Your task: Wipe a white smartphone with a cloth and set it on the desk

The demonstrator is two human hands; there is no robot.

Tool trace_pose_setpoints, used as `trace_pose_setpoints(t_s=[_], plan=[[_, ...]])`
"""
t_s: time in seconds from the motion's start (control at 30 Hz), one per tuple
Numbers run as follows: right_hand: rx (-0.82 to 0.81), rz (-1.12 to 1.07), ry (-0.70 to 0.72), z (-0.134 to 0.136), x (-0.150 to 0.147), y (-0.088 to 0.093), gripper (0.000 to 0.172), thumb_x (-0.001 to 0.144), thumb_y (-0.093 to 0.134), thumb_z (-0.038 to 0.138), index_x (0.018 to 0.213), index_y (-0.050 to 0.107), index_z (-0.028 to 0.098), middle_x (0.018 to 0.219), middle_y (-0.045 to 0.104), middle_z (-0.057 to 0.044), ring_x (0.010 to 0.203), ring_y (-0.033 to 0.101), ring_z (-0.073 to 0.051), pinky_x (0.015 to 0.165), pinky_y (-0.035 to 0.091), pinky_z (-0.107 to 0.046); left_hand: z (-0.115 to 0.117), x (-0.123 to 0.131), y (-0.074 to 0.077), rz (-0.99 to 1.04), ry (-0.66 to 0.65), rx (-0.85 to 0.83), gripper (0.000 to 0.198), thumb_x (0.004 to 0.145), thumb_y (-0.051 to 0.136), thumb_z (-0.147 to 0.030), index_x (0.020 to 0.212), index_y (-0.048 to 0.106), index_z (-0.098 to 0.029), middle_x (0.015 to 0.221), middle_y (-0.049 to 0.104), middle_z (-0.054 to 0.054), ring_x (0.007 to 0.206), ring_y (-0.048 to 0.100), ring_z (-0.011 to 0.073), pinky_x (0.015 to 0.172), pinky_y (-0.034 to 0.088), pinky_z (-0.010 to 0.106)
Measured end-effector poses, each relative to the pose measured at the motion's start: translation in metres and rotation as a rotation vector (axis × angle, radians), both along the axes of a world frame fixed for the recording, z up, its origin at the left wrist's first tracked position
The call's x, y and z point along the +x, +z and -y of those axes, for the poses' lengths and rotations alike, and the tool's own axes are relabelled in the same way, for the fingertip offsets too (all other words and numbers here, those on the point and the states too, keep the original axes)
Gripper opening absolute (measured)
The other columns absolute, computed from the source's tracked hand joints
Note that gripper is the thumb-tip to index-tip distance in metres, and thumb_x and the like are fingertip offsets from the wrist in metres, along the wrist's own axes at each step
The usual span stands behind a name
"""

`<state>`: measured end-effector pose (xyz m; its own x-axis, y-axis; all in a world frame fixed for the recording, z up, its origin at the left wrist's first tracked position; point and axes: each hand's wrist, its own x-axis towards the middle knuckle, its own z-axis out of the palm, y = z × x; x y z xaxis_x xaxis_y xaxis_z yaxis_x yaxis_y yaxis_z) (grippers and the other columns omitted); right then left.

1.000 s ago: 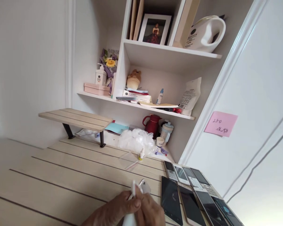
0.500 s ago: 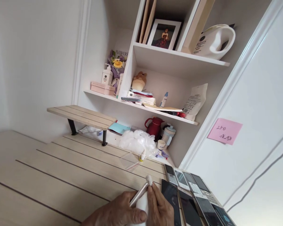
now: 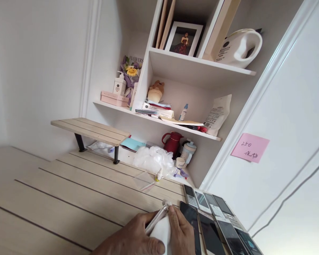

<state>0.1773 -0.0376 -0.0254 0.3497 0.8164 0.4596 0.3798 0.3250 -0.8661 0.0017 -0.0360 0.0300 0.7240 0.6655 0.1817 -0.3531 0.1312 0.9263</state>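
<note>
My left hand (image 3: 130, 235) grips a slim metallic smartphone (image 3: 156, 219), which shows edge-on and tilts up to the right. A white cloth (image 3: 161, 233) wraps around the phone's lower part, and my right hand (image 3: 181, 235) pinches it against the phone. Just right of my right hand lies a dark-screened smartphone (image 3: 191, 221), one of several phones in rows on the light wooden slatted desk (image 3: 77, 196). My hands hide the desk's near area and part of the closest phones.
Behind the phones stand a white plastic bag (image 3: 152, 159), a small bottle (image 3: 158, 174) and a red thermos (image 3: 172, 143). A low wooden riser (image 3: 91, 131) stands on the desk at the back left. White shelves (image 3: 191, 69) rise behind, and a pink note (image 3: 250, 147) is stuck on the right wall.
The phone has turned from a broader view to edge-on, and the cloth now wraps its lower part. My right hand has moved up against it. The view has shifted slightly.
</note>
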Motion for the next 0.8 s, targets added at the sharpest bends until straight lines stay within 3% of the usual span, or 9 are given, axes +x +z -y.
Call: trace_pose_setpoints(t_s=[0.17,0.37,0.6,0.8], plan=[[0.123,0.018,0.026,0.006,-0.006,0.005,0.051,0.089,0.062,0.062,0.107,0.08,0.017,0.106,0.078,-0.01,0.099,0.073,-0.029,0.085,0.057,-0.028,0.003,-0.002,0.011,-0.042,0.031,0.101,0.083,0.06,0.089,-0.058,0.125,0.069,-0.012,0.096,0.067,0.005,0.086,0.056,0.0193,0.07,0.042,0.022],[0.042,0.012,0.019,0.002,-0.004,0.002,0.052,0.093,0.057,0.062,0.104,0.079,0.016,0.095,0.08,-0.008,0.088,0.075,-0.025,0.076,0.057,-0.026,0.0,0.002,-0.003,-0.072,0.071,0.098,0.08,0.063,0.089,-0.054,0.128,0.067,-0.013,0.09,0.067,0.003,0.075,0.054,0.016,0.067,0.041,0.023],[0.294,0.159,0.075,0.008,-0.01,-0.001,0.038,0.097,0.058,0.05,0.108,0.077,0.02,0.087,0.076,-0.009,0.077,0.073,-0.022,0.069,0.056,-0.026,-0.001,0.002,-0.007,-0.183,0.155,0.19,0.066,0.063,0.091,-0.037,0.122,0.071,-0.015,0.087,0.067,0.0,0.077,0.052,0.0162,0.063,0.04,0.02],[0.204,0.067,0.005,0.007,-0.012,-0.004,0.042,0.097,0.055,0.054,0.11,0.075,0.019,0.105,0.078,-0.01,0.096,0.074,-0.025,0.083,0.055,-0.026,0.002,0.008,-0.008,-0.119,0.167,0.167,0.074,0.063,0.091,-0.038,0.129,0.067,-0.015,0.088,0.065,0.001,0.075,0.05,0.0153,0.06,0.038,0.02]])
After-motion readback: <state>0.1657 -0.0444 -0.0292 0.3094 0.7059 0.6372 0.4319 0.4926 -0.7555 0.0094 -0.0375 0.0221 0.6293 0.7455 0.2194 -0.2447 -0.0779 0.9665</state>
